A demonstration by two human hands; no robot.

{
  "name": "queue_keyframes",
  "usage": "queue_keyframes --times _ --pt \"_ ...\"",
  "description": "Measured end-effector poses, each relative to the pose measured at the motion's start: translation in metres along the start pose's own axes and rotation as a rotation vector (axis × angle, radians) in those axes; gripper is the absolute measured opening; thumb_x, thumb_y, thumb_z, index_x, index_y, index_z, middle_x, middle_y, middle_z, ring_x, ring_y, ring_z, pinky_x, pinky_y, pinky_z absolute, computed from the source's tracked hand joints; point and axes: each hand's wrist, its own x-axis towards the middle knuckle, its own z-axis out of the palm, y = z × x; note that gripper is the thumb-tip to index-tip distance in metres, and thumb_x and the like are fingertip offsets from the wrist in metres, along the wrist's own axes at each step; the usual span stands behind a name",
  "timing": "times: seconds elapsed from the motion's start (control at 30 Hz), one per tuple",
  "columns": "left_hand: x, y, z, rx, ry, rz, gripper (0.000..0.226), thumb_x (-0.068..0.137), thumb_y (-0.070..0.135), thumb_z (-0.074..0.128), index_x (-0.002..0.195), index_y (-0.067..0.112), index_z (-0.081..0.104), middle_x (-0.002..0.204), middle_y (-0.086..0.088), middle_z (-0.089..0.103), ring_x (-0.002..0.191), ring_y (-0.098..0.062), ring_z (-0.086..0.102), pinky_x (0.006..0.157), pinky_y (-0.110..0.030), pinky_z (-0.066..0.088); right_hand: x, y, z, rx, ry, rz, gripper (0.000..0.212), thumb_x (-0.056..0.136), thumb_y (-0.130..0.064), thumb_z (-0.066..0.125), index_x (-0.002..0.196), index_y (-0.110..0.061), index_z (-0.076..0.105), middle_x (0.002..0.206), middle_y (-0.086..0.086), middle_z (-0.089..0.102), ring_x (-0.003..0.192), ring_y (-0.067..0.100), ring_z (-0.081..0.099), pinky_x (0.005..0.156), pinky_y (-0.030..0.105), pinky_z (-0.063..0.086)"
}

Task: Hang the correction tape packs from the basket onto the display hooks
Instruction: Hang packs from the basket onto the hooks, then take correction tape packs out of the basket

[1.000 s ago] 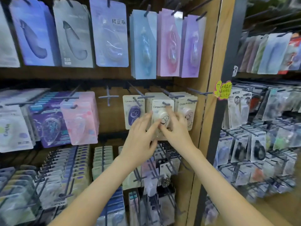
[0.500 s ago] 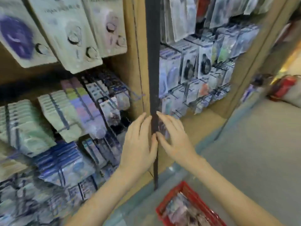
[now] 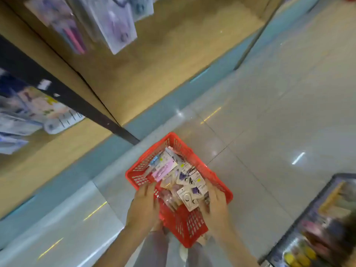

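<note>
Fingers [image 3: 149,188] of left hand [image 3: 143,207], right hand [image 3: 216,207] blurred, grip unclear; red basket [image 3: 185,222] holds jumbled white-pink packs [image 3: 169,166].

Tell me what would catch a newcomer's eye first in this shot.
The red basket low in the middle, bright against the glossy grey floor and heaped with correction tape packs, stands out first. The left hand and right hand reach in at its near sides; blur hides whether either holds anything. At upper left, hanging packs blur across the wooden display.
</note>
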Motion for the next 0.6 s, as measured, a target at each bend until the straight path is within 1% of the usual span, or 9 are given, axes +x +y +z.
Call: queue_keyframes --times 0.07,0.13,0.27,0.33,0.4,0.47,0.53,0.57,0.6 --pt "0.029 -0.032 0.053 0.017 -0.046 -0.056 0.050 0.083 0.001 0.063 0.132 0.001 0.055 0.127 -0.022 0.056 0.109 -0.044 0.058 0.089 -0.051 0.051 0.006 0.054 0.053 -0.038 -0.049 0.054 0.057 0.088 -0.023 0.059 0.141 -0.016 0.040 0.122 0.012 0.059 0.111 0.031 0.055 0.096 0.035 0.042" --pt "0.064 -0.061 0.099 0.056 -0.097 -0.096 0.056 0.087 0.000 0.060 0.140 0.004 0.047 0.135 -0.022 0.048 0.119 -0.043 0.051 0.099 -0.049 0.044 0.016 0.097 0.103 -0.075 -0.104 0.098 0.067 0.084 -0.010 0.069 0.144 -0.009 0.040 0.125 0.013 0.057 0.112 0.033 0.054 0.097 0.036 0.043" --pt "0.139 -0.110 0.182 0.184 -0.251 -0.112 0.068 0.093 0.003 0.049 0.153 0.019 0.022 0.154 -0.019 0.022 0.137 -0.038 0.032 0.109 -0.046 0.036 0.049 0.162 0.194 -0.197 -0.129 0.069 0.075 0.086 -0.021 0.069 0.148 -0.006 0.029 0.139 0.017 0.048 0.126 0.032 0.045 0.102 0.047 0.044" --pt "0.172 -0.123 0.217 0.253 -0.299 -0.075 0.077 0.094 0.005 0.053 0.155 0.023 0.011 0.158 -0.016 0.010 0.144 -0.037 0.022 0.112 -0.045 0.033 0.069 0.188 0.230 -0.275 -0.137 0.081 0.086 0.087 -0.022 0.068 0.152 -0.012 0.013 0.149 0.018 0.038 0.136 0.035 0.036 0.110 0.048 0.033" --pt "0.200 -0.132 0.247 0.324 -0.346 -0.063 0.084 0.093 0.011 0.058 0.156 0.020 0.003 0.161 -0.014 0.001 0.148 -0.034 0.008 0.118 -0.043 0.023 0.090 0.210 0.252 -0.311 -0.118 0.149 0.099 0.082 -0.019 0.073 0.153 -0.012 0.004 0.156 0.020 0.024 0.143 0.036 0.022 0.115 0.047 0.017" --pt "0.218 -0.137 0.274 0.374 -0.320 -0.040 0.080 0.093 0.020 0.053 0.155 0.015 0.003 0.161 -0.016 0.001 0.149 -0.035 0.004 0.120 -0.046 0.014 0.108 0.229 0.265 -0.328 -0.119 0.235 0.093 0.087 -0.025 0.068 0.154 -0.009 0.005 0.158 0.020 0.015 0.146 0.035 0.013 0.119 0.047 0.009" --pt "0.221 -0.135 0.294 0.381 -0.188 -0.052 0.073 0.089 0.023 0.045 0.155 0.013 0.014 0.158 -0.024 0.009 0.145 -0.042 0.011 0.117 -0.051 0.018 0.116 0.246 0.275 -0.313 -0.153 0.301 0.090 0.091 -0.032 0.064 0.155 -0.007 0.006 0.159 0.020 0.013 0.147 0.035 0.012 0.120 0.049 0.010" --pt "0.218 -0.131 0.300 0.380 -0.138 -0.064 0.072 0.088 0.023 0.045 0.154 0.015 0.017 0.157 -0.026 0.010 0.144 -0.044 0.014 0.115 -0.052 0.018 0.117 0.253 0.278 -0.293 -0.175 0.339 0.092 0.089 -0.036 0.065 0.154 -0.007 0.007 0.159 0.020 0.014 0.146 0.034 0.013 0.119 0.050 0.012" --pt "0.214 -0.128 0.306 0.392 -0.136 -0.059 0.073 0.090 0.021 0.048 0.155 0.017 0.014 0.158 -0.025 0.006 0.144 -0.044 0.012 0.116 -0.052 0.017 0.117 0.257 0.280 -0.267 -0.194 0.386 0.094 0.087 -0.038 0.067 0.154 -0.008 0.008 0.158 0.019 0.016 0.146 0.034 0.015 0.118 0.050 0.014"
